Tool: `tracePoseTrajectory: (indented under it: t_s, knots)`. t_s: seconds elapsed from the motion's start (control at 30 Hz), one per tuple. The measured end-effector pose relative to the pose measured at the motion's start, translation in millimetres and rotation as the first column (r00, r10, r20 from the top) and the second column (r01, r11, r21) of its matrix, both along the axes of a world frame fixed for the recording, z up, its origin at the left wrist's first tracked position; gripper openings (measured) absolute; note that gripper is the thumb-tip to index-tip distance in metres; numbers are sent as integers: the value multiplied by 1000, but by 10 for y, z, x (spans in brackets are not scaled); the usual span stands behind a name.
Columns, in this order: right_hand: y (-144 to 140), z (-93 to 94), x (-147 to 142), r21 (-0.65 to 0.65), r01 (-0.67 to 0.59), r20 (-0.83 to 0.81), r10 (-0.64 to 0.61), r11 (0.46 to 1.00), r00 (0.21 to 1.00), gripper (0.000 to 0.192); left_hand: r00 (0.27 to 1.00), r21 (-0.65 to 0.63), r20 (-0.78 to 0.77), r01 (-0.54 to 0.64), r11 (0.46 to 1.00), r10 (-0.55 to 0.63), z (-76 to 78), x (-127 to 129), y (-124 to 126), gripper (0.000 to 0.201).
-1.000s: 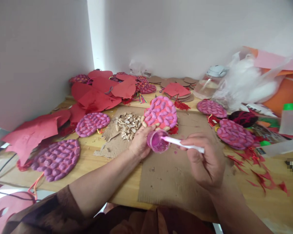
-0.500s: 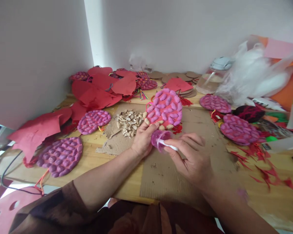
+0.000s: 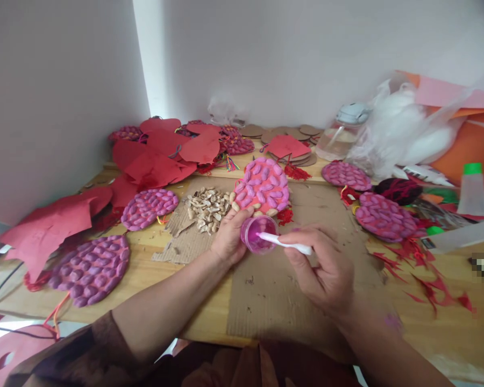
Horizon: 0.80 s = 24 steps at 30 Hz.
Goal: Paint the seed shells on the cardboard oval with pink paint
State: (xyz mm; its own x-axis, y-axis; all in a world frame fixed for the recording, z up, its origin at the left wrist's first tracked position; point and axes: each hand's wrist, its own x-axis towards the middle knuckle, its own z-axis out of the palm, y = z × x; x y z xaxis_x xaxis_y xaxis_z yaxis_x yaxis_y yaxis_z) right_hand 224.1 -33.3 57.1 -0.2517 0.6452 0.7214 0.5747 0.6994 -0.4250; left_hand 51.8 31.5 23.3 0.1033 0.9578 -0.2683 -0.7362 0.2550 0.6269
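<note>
My left hand (image 3: 230, 236) is closed round a small clear cup (image 3: 247, 242) of pink-purple paint, its mouth tilted towards me. In my right hand (image 3: 326, 266), thumb and fingers pinch a white-handled paintbrush (image 3: 292, 245) whose tip is inside the cup. Just behind the cup is a red disc covered with peanuts (image 3: 265, 185), mostly painted pink-purple. Several peanuts along its near edge, by my left thumb, are bare tan. Whether my left fingers also grip the disc is hidden.
Peanut shells (image 3: 210, 208) are heaped on cardboard (image 3: 274, 301) left of the disc. More painted discs (image 3: 92, 269) lie on both sides. Red paper cutouts (image 3: 161, 156) pile at the back left. A lidded jar (image 3: 339, 141), plastic bag (image 3: 411, 129) and green-capped bottle (image 3: 471, 188) stand right.
The cup has turned so its mouth faces me more. The brush lies flatter and shows more handle, and my right hand is slightly farther from the cup. The whole view has shifted a little.
</note>
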Motion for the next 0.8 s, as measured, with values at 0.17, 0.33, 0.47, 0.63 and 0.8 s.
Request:
tracePoseTrajectory:
  t_s: [0.17, 0.33, 0.47, 0.63, 0.8]
  knots:
    - [1, 29, 37, 31, -29, 0, 29, 999, 1000, 12, 1000, -14, 2, 20, 1000, -20, -31, -26, 22, 21]
    - [-18, 33, 71, -22, -10, -64, 9, 1000, 998, 13, 1000, -78, 13, 22, 997, -21, 30, -25, 26, 13]
    - [-1, 39, 137, -39, 100, -295, -107, 994, 949, 13, 999, -130, 32, 31, 991, -27, 103, -16, 17, 4]
    - [149, -7, 266, -40, 262, -408, -256, 964, 876, 18, 999, -166, 24, 25, 986, -21, 115, -33, 21, 9]
    - [236, -126, 336, -13, 321, -263, -313, 947, 912, 13, 998, -166, 47, 58, 984, -51, 141, -51, 27, 11]
